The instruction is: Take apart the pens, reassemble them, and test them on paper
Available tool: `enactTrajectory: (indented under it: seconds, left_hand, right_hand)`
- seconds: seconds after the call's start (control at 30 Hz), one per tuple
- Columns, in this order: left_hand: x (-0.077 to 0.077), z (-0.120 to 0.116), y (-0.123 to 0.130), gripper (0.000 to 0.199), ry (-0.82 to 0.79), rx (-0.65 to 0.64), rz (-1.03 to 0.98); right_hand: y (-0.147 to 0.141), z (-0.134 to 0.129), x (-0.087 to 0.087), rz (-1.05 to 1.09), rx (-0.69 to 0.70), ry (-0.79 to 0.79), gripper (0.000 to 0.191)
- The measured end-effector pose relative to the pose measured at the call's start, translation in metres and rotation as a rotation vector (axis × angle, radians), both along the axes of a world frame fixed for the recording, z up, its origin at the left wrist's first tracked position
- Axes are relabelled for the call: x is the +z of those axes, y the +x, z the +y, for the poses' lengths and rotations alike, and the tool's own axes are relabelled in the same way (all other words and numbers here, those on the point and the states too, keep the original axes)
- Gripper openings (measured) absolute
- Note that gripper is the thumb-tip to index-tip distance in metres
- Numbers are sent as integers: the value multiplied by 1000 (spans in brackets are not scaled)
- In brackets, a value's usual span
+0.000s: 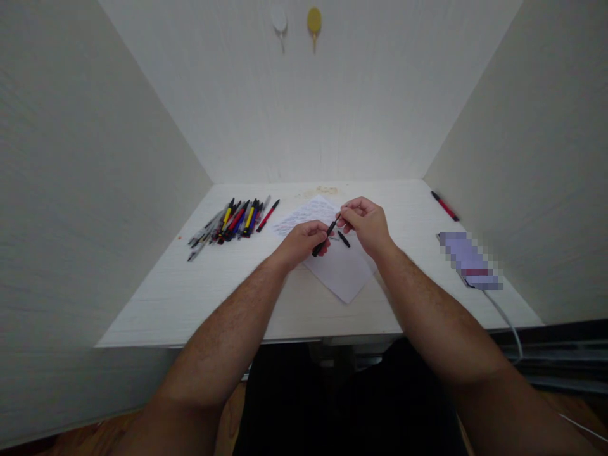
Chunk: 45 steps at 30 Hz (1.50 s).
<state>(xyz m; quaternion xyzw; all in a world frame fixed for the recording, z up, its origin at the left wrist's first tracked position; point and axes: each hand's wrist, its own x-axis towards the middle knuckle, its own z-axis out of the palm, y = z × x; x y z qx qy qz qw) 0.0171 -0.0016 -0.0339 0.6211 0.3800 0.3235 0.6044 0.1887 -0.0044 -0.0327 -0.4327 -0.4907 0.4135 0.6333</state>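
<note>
My left hand [306,242] is closed around a black pen barrel [330,229], which tilts up to the right over the paper. At its upper end my right hand [365,221] pinches a thin piece that looks like a pen refill [338,216]; the fingers partly hide it. Just below, between the hands, a short black pen part [344,239] lies on the sheet of paper [344,278]. Rows of handwriting cover the paper's far half, and its near half is blank.
A pile of pens [232,221] in black, red, yellow, blue and clear lies left on the white table [190,304]. One red pen [445,206] rests at the far right. Nearer is a blurred-out phone-like object [468,259] with a white cable [508,316]. Walls enclose three sides.
</note>
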Motion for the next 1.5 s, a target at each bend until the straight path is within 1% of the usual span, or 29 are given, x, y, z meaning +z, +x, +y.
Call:
enactTrajectory:
  seconds: [0.2, 0.4, 0.53, 0.63, 0.8, 0.93, 1.07, 1.17, 1.3, 1.4, 1.5]
  left_hand:
    - [-4, 4, 1, 13, 15, 27, 0]
    - [-5, 2, 2, 10, 45, 51, 7]
    - [-6, 2, 2, 7, 36, 13, -11]
    - [-6, 2, 2, 10, 31, -1, -16]
    - [-7, 3, 2, 16, 1, -6, -52]
    - [-9, 6, 3, 18, 4, 1, -54]
    - [-9, 7, 3, 15, -1, 16, -30]
    - [-8, 5, 4, 13, -16, 9, -46]
    - [-6, 3, 3, 11, 14, 4, -65]
    - [-6, 3, 3, 10, 28, -4, -59]
    - [-8, 4, 3, 10, 18, -23, -45]
  right_hand:
    - [2, 4, -3, -34, -84, 54, 17]
    - [0, -1, -3, -78, -30, 7, 13]
    - [0, -3, -4, -78, -34, -33, 14]
    - [1, -1, -6, -67, -37, -45, 14]
    - [1, -1, -6, -95, -78, 17, 14]
    - [2, -2, -5, -150, -115, 56, 13]
    - [5, -1, -6, -156, -56, 38, 12]
    - [7, 0, -7, -108, -14, -14, 13]
    - [6, -2, -5, -47, 37, -77, 16]
    - [6, -2, -5, -58, 36, -85, 17]
    - [7, -1, -6, -120, 9, -57, 17]
